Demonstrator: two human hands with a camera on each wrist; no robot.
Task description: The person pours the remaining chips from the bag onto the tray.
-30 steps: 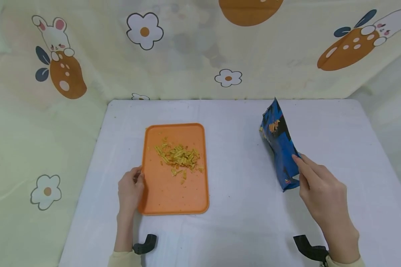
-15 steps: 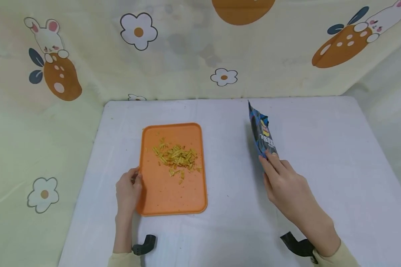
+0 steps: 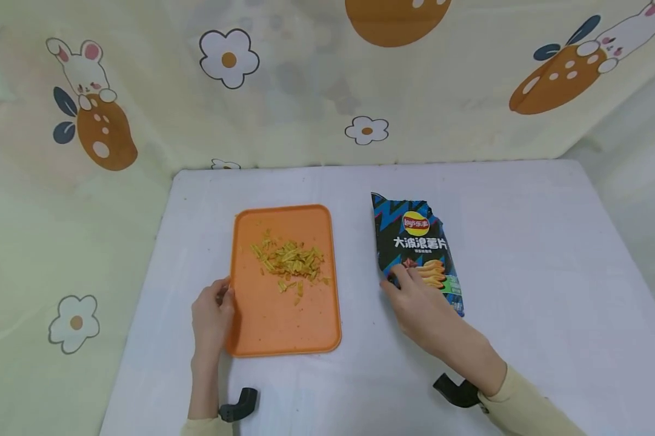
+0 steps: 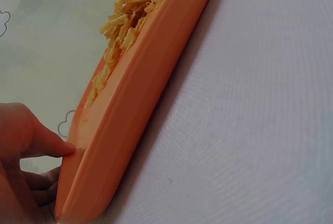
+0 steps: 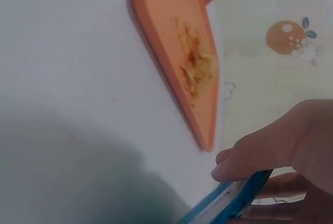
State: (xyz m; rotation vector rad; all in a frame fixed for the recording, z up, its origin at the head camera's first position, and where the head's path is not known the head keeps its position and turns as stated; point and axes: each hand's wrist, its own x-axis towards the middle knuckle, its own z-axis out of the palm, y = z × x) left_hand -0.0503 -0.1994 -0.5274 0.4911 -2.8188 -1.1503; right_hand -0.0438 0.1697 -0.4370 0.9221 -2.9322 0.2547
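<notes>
An orange tray point(image 3: 286, 324) lies on the white table, with a heap of crushed yellow potato chips point(image 3: 291, 260) across its upper middle. At its left rim my left hand point(image 3: 212, 315) grips the edge; in the left wrist view the thumb point(image 4: 49, 143) presses on the rim and the other fingers sit on the outer side. My right hand point(image 3: 433, 315) pinches the left edge of a blue and black Lay's chip bag point(image 3: 414, 239), its printed front facing up and its top torn unevenly. The hand covers the bag's lower left part.
Small crumbs dot the white tablecloth point(image 3: 512, 254). A cream curtain point(image 3: 300, 91) printed with rabbits and flowers hangs along the far edge and the left side. Black curved mounts point(image 3: 240, 404) stick out at both wrists.
My right hand has carried the chip bag leftward, closer to the tray, and turned it from edge-on to front up. The left hand and tray have stayed in place.
</notes>
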